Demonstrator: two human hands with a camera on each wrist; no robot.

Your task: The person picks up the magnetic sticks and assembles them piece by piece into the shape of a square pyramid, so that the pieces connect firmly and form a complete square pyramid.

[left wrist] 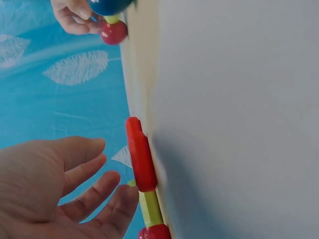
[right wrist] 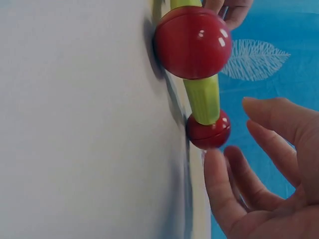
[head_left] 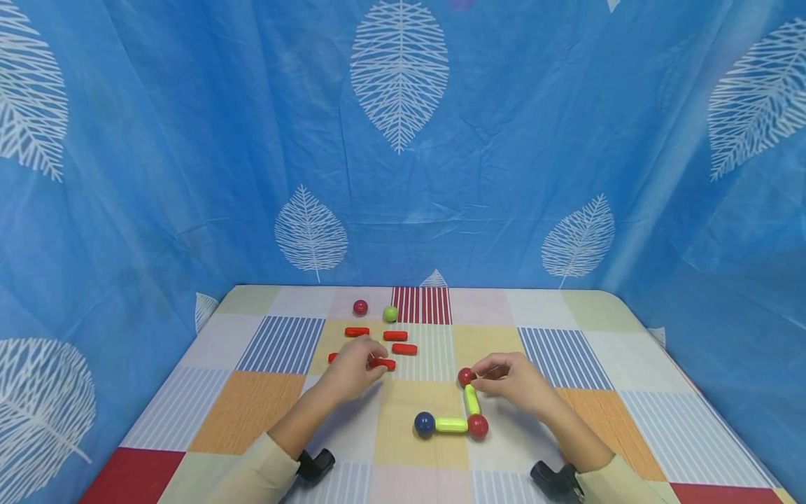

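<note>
In the head view my left hand (head_left: pixel 354 369) is over the red rods, its thumb and fingers parted around one red rod (head_left: pixel 383 364). The left wrist view shows this hand (left wrist: pixel 65 191) with loosely bent fingers beside a red rod (left wrist: pixel 144 162); contact is unclear. My right hand (head_left: pixel 513 381) is beside the far red ball (head_left: pixel 466 377) of an L-shaped piece. Two yellow-green rods (head_left: pixel 450 425) join that ball, a corner red ball (head_left: pixel 478 427) and a blue ball (head_left: pixel 425 424). In the right wrist view the fingers (right wrist: pixel 219 186) spread near the smaller-looking red ball (right wrist: pixel 209 130), one fingertip at its edge.
Toward the back of the patchwork-covered table (head_left: pixel 252 399) lie a loose red ball (head_left: pixel 360 307), a green ball (head_left: pixel 390 313) and several red rods (head_left: pixel 404 348). Blue cloth (head_left: pixel 403 196) with white leaf prints hangs behind the table and at both sides.
</note>
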